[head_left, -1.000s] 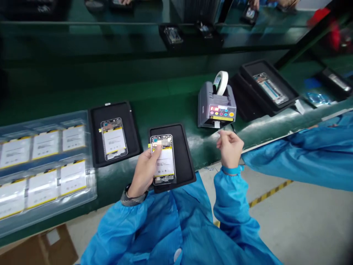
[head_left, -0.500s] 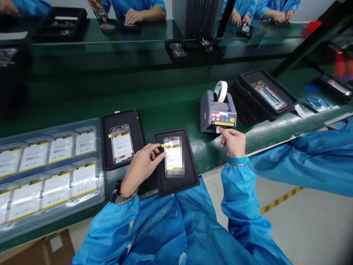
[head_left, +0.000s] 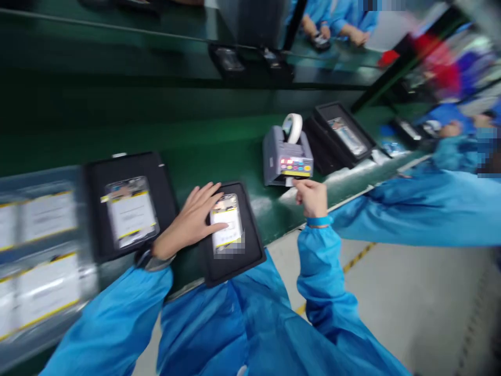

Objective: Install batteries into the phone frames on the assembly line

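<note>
My left hand [head_left: 191, 219] lies flat with fingers spread on the left side of a black tray [head_left: 250, 245], its fingertips touching an open phone body [head_left: 227, 224] with a white, yellow-edged battery that lies in the tray. My right hand [head_left: 311, 197] is pinched at the outlet of a grey tape dispenser [head_left: 287, 156] with a white tape roll on top, its fingertips on a small white strip of tape [head_left: 290, 181].
A second black tray with a phone body [head_left: 129, 209] lies to the left. A clear tray of white batteries [head_left: 35, 250] is at far left. More black trays [head_left: 340, 133] stand right of the dispenser. A co-worker's blue sleeve [head_left: 422, 209] reaches in from the right. Other people work beyond the belt.
My left hand set the phone body down in the tray and flattened on it. My right hand moved up to the dispenser outlet. The view swung right and blurred.
</note>
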`<state>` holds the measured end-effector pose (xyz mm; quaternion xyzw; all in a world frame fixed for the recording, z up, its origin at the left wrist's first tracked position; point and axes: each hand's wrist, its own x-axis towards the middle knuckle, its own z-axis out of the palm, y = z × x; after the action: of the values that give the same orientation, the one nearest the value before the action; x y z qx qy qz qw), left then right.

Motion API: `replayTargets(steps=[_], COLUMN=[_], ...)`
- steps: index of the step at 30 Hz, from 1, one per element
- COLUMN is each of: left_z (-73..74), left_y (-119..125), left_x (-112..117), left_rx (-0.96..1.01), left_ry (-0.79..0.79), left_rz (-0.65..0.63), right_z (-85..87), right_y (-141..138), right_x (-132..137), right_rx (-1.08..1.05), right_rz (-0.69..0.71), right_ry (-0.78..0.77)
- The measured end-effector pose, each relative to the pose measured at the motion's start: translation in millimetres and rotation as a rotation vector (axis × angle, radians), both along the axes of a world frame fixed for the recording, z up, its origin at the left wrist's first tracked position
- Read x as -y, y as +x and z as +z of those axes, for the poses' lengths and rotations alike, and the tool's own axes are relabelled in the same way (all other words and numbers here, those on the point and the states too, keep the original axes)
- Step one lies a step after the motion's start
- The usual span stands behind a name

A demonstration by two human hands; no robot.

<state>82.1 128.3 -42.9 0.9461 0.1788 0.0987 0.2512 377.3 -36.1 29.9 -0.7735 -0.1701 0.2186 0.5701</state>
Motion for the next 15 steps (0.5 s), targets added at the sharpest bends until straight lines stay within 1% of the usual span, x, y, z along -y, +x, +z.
replayTargets(steps=[4,6,9,15], left_z=[-21.2,-27.8,-30.2,-26.4], left_y=[1.5,3.5,4.1,4.6], left_x=[-7.0,-9.2,-9.5,-9.1], left_rx=[0.079,0.106,0.109,0.049], left_ry=[0.031,0.033,0.058,0.112], left_rz=[0.046,0.056,0.066,0.069], right_z=[-0.3,-1.2,-1.7,-5.4], right_y=[1.8,3.6,4.4,4.6], right_x=[-3.5,-5.2,-5.6,-4.8], right_rx=[0.059,0.080,0.093,0.128], right_rz=[-0.004,-0.002,0.005,0.007], right_ry=[-0.051,-0.061,-0.066,-0.085])
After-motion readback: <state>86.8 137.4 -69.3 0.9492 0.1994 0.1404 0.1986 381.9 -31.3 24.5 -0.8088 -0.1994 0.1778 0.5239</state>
